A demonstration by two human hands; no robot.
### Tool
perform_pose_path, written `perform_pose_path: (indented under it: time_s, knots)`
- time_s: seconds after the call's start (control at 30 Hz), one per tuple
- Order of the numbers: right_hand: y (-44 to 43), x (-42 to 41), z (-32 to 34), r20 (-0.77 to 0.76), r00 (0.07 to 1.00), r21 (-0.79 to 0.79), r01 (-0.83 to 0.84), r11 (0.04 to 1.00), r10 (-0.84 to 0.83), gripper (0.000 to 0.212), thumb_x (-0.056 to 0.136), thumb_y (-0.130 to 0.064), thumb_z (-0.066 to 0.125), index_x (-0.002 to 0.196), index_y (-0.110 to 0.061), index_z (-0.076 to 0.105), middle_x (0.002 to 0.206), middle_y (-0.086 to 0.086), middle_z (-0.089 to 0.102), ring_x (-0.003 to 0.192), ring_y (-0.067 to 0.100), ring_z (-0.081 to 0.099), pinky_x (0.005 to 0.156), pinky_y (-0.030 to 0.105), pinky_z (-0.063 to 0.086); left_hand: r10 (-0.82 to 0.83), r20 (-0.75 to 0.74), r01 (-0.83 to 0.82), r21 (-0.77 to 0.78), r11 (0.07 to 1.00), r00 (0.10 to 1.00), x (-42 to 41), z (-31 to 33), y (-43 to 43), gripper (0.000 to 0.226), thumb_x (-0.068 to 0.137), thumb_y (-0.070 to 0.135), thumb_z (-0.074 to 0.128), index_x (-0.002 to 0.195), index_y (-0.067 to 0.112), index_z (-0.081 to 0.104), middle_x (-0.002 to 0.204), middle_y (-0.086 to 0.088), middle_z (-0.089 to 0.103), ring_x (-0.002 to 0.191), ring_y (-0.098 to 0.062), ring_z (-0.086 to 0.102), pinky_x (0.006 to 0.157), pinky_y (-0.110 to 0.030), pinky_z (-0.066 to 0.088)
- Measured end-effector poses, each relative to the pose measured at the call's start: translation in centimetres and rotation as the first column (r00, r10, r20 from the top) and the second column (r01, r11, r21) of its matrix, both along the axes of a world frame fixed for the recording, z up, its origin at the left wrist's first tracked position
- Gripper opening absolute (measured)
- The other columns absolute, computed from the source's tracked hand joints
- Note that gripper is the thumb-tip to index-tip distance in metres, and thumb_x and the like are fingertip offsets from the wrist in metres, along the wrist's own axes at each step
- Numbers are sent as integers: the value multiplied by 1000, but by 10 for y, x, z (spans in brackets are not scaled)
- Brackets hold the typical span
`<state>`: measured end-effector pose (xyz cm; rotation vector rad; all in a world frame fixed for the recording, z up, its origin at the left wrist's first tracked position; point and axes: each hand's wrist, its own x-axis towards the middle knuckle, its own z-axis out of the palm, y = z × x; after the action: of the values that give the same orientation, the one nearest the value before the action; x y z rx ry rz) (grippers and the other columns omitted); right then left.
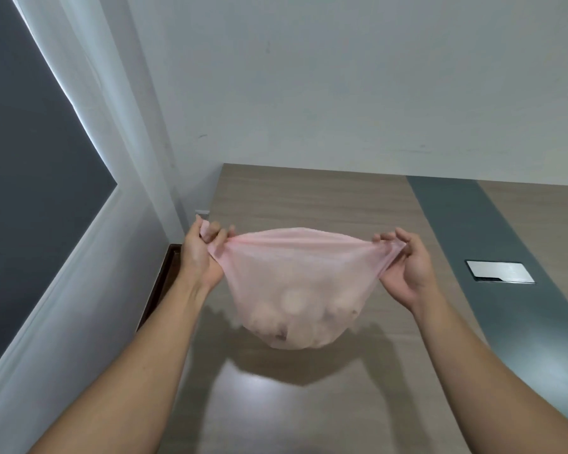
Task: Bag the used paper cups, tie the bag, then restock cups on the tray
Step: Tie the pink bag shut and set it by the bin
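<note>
A thin pink plastic bag (292, 290) hangs in the air above the wooden table (309, 404), stretched wide between both hands. Pale rounded cup shapes show through its lower half, blurred. My left hand (199, 257) pinches the bag's left top corner, and my right hand (407, 267) pinches the right top corner. The bag's mouth is pulled flat and taut between the two grips. No tray and no loose cups are in view.
A dark grey strip (473, 244) runs along the table with a silver cover plate (499, 271) set in it. A white wall rises behind the table. A dark window with a sheer white curtain (89, 93) fills the left side.
</note>
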<state>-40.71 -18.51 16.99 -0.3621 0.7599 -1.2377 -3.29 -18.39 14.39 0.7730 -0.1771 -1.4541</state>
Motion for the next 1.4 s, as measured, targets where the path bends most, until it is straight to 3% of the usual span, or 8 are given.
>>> perform_pose_path:
  time_s: [0.13, 0.3, 0.5, 0.63, 0.77, 1.1, 1.23, 1.4]
  knots:
    - [-2, 13, -1, 15, 999, -38, 40, 998, -40, 43, 112, -39, 55, 71, -26, 49, 64, -9, 42, 55, 11, 37, 81, 28, 48, -177, 675, 237, 3, 971, 716, -6, 17, 8, 49, 111, 67, 51, 83, 27, 58, 64, 11, 38, 49, -8, 32, 45, -24, 28]
    - [0, 41, 14, -99, 995, -53, -17, 998, 11, 40, 110, -43, 58, 75, -27, 51, 68, -8, 37, 65, 16, 13, 70, 30, 32, -239, 965, 548, 257, 796, -106, -31, 57, 36, 68, 92, 81, 70, 156, 70, 49, 162, 8, 63, 140, -12, 64, 116, -39, 49]
    - [11, 91, 41, -180, 980, -160, -115, 980, 86, 38, 112, -31, 57, 76, -21, 47, 71, -4, 36, 62, 13, 23, 63, 25, 33, -162, 907, 532, 364, 765, -388, -93, 71, 40, 115, 68, 99, 75, 168, 52, 42, 112, 0, 81, 115, -21, 71, 97, -41, 58]
    - [19, 109, 54, -216, 974, -293, -134, 947, 71, 36, 113, -20, 53, 77, -20, 51, 74, -2, 44, 61, 12, 37, 65, 25, 44, -133, 847, 501, 422, 755, -514, -113, 53, 40, 59, 87, 86, 70, 115, 33, 68, 90, 7, 74, 88, -23, 68, 72, -38, 50]
    - [22, 98, 60, -353, 934, -365, -194, 911, 57, 25, 113, -24, 57, 89, -15, 59, 86, 2, 57, 71, 17, 56, 84, 34, 57, -175, 913, 479, 347, 806, -368, -107, 33, 38, 51, 114, 54, 56, 66, 36, 51, 66, 12, 58, 70, -21, 60, 59, -34, 38]
    - [44, 82, 25, -919, 387, -208, -647, 733, 80, 41, 106, -48, 64, 140, -26, 65, 158, -19, 52, 144, -8, 51, 116, 17, 45, -251, 931, 552, 359, 753, -264, -100, 32, 41, 47, 112, 44, 63, 66, 37, 59, 68, 12, 61, 63, -14, 61, 60, -30, 42]
    - [42, 87, 21, -825, 546, -165, -480, 862, 146, 44, 118, -43, 41, 138, -22, 74, 141, -7, 74, 132, 5, 69, 111, 26, 54, -281, 958, 644, 248, 723, -53, -84, 39, 43, 21, 104, 49, 78, 123, 42, 80, 97, 15, 81, 77, 16, 65, 70, -8, 46]
    - [31, 75, 26, -188, 982, -67, -24, 997, 11, 52, 117, -30, 42, 73, -14, 64, 82, 12, 73, 86, 28, 74, 97, 42, 56, -324, 594, 395, 11, 918, 736, -39, 36, 33, 53, 103, 48, 72, 150, 23, 69, 67, 14, 26, 52, -8, 23, 49, -25, 18]
